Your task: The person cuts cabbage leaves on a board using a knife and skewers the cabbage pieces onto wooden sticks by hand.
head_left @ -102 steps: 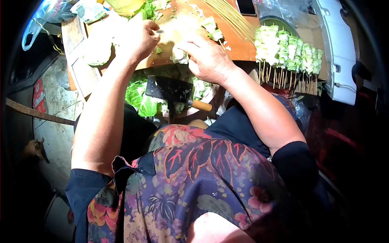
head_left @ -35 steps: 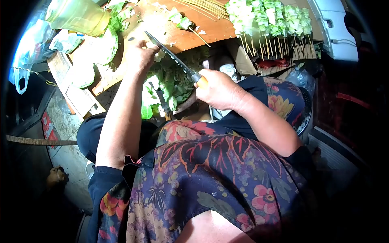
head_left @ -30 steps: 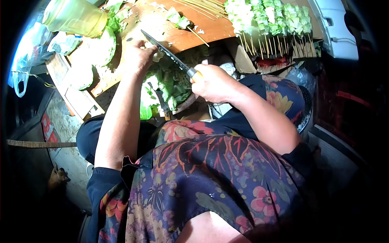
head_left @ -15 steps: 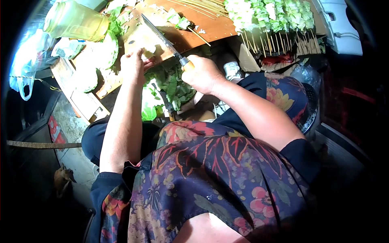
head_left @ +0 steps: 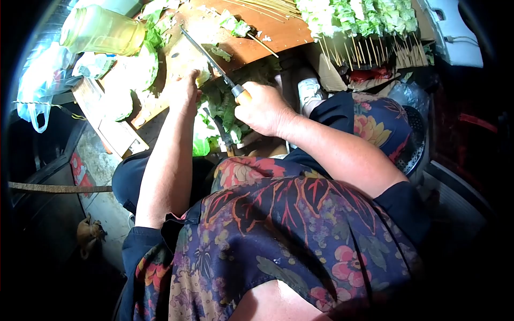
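My right hand (head_left: 263, 109) is wrapped round the handle of a knife (head_left: 211, 59). Its long blade points up and left over the wooden board (head_left: 257, 45). To the left of the blade, my left hand (head_left: 183, 91) is closed at the board's near edge, on a pale piece of cabbage (head_left: 202, 78) that shows partly past the thumb; the other fingers are mostly hidden. Below the hands, loose green leaves (head_left: 217, 107) fill the space between the board and my lap, with a second dark tool (head_left: 224, 134) among them. A skewer with leaf pieces (head_left: 235, 25) lies on the board.
Rows of skewered leaves (head_left: 358, 21) stand at the back right over a cardboard box (head_left: 327, 72). Bare skewers (head_left: 267, 7) lie at the top. On the left are a yellowish jar (head_left: 101, 32), large cabbage leaves (head_left: 143, 67) and a plastic bag (head_left: 43, 80).
My right hand has come slightly down and left, and the knife blade now shows more edge-on. My left hand has shifted a little right and down. The whole view has moved slightly.
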Available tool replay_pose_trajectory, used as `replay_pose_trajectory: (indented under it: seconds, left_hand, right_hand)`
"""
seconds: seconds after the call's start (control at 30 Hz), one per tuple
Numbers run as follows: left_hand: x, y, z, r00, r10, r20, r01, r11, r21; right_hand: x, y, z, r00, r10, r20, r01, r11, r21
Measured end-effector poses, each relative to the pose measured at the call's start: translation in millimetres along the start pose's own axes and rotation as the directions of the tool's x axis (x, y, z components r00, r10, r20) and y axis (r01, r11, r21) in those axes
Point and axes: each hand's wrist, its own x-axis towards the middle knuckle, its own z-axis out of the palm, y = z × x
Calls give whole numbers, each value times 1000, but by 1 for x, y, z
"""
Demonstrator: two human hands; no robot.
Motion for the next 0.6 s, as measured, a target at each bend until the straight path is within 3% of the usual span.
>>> replay_pose_trajectory:
  seconds: [0.13,0.23,0.47,0.53,0.6]
  left_hand:
    - [-16,8,2,975,-179,132,203,958,-202]
    - [-11,1,6,964,-182,195,236,921,-311]
    - [-1,-4,9,965,-165,203,217,940,-264]
    - [4,-6,7,960,-146,240,220,922,-317]
    - [5,-5,9,960,-152,233,223,922,-316]
  right_hand:
    - [-6,-1,3,998,25,61,-22,999,-41]
    - [-11,-5,1,995,70,69,-66,996,-57]
    - [-19,-11,-10,996,30,88,-29,999,-13]
    - [-22,-18,-17,992,-50,117,67,987,-146]
    - [-20,-13,-15,989,-78,124,98,983,-158]
